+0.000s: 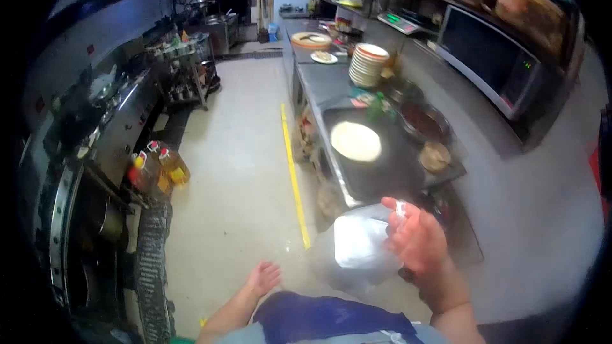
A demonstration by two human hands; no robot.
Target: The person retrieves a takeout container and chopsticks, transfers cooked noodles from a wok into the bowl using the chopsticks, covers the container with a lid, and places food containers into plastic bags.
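Note:
My right hand is closed on a clear, see-through plastic bag that hangs beside the counter's near end. A bright white rectangle shows on the bag, and whether it is a label or contents I cannot tell. Low in front of my body, my left hand is open with nothing in it, its fingers loosely stretched. Beyond my right hand, a round pale sheet of dough lies on a dark flat board on the counter.
Stacked plates, a bowl of dark red food and a green bottle stand on the counter. A microwave sits at right. Oil jugs stand on the floor by the left stove line. Yellow tape marks the walkway.

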